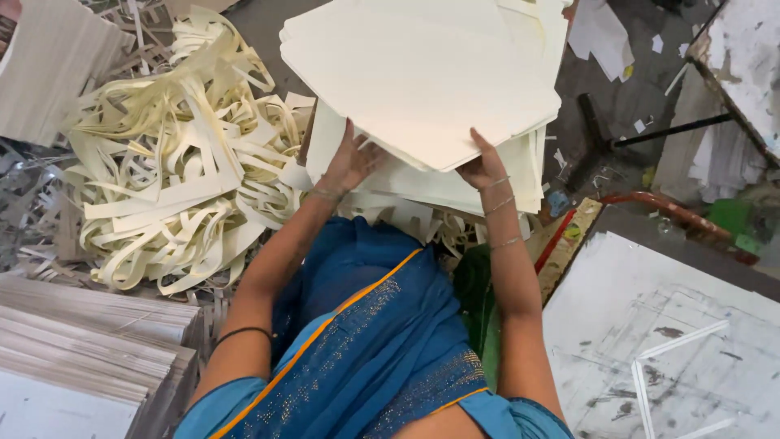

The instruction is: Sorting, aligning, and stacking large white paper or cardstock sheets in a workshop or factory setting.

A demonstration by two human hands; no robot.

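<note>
A thick stack of cream paper sheets (422, 73), smooth, flat and cut at angles, sits fanned in front of the person, its near edge raised above more sheets beneath. The left hand (351, 162) presses against the underside of that edge with fingers spread upward; the right hand (481, 167) grips the edge, thumb on top, thin bangles on the wrist. Both arms reach forward, elbows bent, over blue cloth with orange trim. To the left lies a tangled heap of cream paper strips (179, 162); a scuffed white board (666, 341) lies at right.
</note>
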